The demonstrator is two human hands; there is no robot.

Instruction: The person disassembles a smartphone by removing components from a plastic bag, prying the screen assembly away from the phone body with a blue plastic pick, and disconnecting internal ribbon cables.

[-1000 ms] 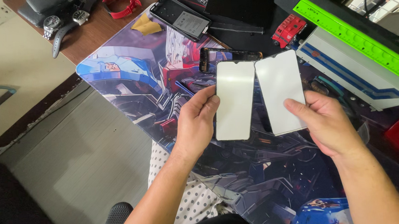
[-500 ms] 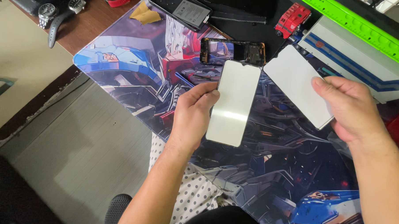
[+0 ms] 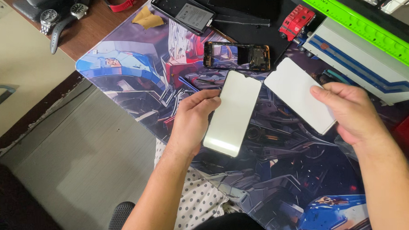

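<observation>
My left hand holds a pale, glossy phone screen panel by its left edge, tilted over the printed desk mat. My right hand grips a second white flat panel at its lower right end, angled away to the right. The two panels are apart, with a gap between them. Just beyond their top ends lies an opened phone frame with orange edges and bare insides.
A black phone back shell lies at the far edge. A red toy truck, a white and blue box and a green ruler sit to the right. Wristwatches rest on the wooden desk at far left.
Both panels stood side by side a second ago. My right hand has swung its panel out to the right and tilted it, while the left panel has dropped lower and leaned.
</observation>
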